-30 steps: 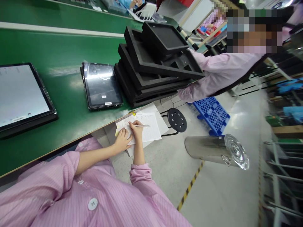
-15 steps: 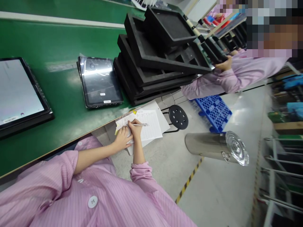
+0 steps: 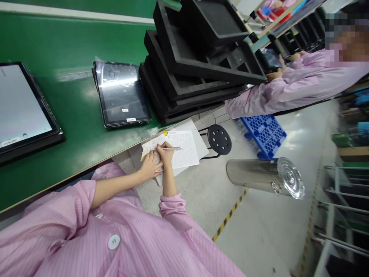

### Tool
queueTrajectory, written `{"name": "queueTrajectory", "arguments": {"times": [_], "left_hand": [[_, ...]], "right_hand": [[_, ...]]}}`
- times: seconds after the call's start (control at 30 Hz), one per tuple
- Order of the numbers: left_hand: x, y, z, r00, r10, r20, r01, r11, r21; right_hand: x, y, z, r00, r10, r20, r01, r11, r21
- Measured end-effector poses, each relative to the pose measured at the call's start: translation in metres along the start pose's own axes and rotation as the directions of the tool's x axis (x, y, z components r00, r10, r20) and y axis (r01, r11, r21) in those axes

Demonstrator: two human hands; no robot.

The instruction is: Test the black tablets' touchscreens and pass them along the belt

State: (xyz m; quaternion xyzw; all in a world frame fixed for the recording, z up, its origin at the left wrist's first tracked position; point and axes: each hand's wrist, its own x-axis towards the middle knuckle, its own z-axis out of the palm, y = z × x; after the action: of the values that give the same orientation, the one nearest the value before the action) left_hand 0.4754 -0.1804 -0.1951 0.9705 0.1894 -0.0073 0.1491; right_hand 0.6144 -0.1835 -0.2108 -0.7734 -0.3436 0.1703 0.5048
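1. My right hand (image 3: 166, 153) is pinched shut around a pen (image 3: 174, 148), with the tip down on the sheet and the barrel pointing off to the right.
2. The sheet is a printed form (image 3: 186, 152) with a grid of rows. It lies at the near edge of the green table (image 3: 72, 42), on top of other white sheets that stick out past that edge.
3. My left hand (image 3: 150, 167) grips nothing. It lies loose on the near-left corner of the form, just beside my right hand, fingers a little curled.
4. Both my sleeves are pink striped cloth. The left one is pushed up, so the forearm is bare.
5. On the table above my hands lies a dark tablet (image 3: 121, 94), face up and catching glare, with a small white label near its lower edge.
6. Far left on the table sits a bigger screen (image 3: 20, 107), lit pale, in a black frame.
7. Right of the tablet is a stack of black foam trays (image 3: 196, 69), the top ones tilted and askew.
8. Behind that stack a co-worker's pink sleeve (image 3: 288, 92) reaches in, and their hand (image 3: 272, 75) is at the far corner of the trays.
9. On the floor beyond my form stands a black round stool (image 3: 219, 139) with a blue plastic pallet (image 3: 265, 132) past it, and nearer me is a shiny steel canister (image 3: 265, 177).
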Motion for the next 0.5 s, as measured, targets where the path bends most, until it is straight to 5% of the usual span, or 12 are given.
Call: {"name": "queueTrajectory", "arguments": {"times": [0.5], "left_hand": [[0.0003,0.0001,-0.0083,1.0,0.009,0.029,-0.009,1.0,0.022]], "right_hand": [[-0.0002,0.0063,0.0019,1.0,0.008,-0.003,-0.008,1.0,-0.007]]}}
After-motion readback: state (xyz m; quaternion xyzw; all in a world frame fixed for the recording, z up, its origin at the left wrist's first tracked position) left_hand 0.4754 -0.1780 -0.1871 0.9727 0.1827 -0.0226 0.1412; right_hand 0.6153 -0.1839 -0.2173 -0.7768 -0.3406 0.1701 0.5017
